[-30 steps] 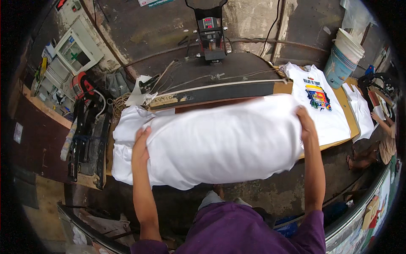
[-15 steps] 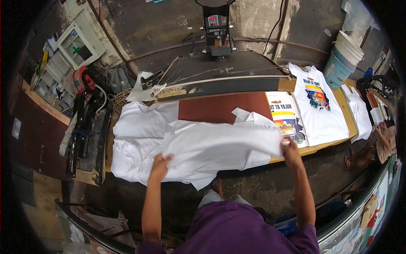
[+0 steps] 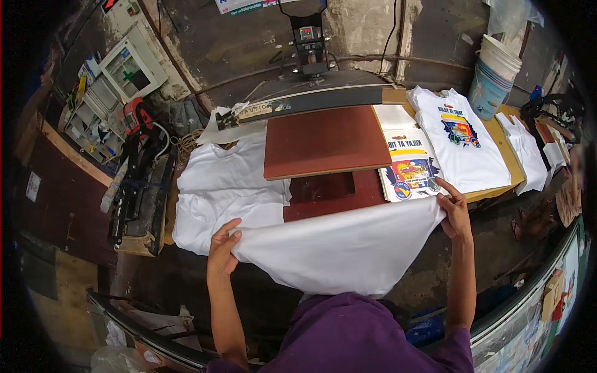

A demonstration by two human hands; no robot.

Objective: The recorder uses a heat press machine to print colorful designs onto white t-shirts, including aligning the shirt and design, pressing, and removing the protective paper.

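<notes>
A white T-shirt (image 3: 348,248) hangs stretched between my two hands, its upper edge pulled nearly straight and the rest drooping toward my body. My left hand (image 3: 224,248) grips one end of that edge, and my right hand (image 3: 456,211) pinches the other, beside the stack of printed sheets. Just beyond the shirt lies the bare red-brown pad (image 3: 326,140) of a heat press, with the raised dark upper plate (image 3: 336,99) behind it. White folded shirts (image 3: 227,180) are piled left of the pad. On its right sit the printed transfer sheets (image 3: 410,171), showing a colourful reversed design.
A white T-shirt with a colourful print (image 3: 463,137) lies flat farther right, near stacked buckets (image 3: 494,81). Another white garment (image 3: 527,152) hangs over the table edge. Dark equipment (image 3: 140,186) stands left, below an open white cabinet (image 3: 132,67). Part of another person (image 3: 569,205) shows far right.
The white T-shirt has come off the press toward me, uncovering the red-brown pad. Its edge is now taut between my hands, and my right hand has shifted slightly right.
</notes>
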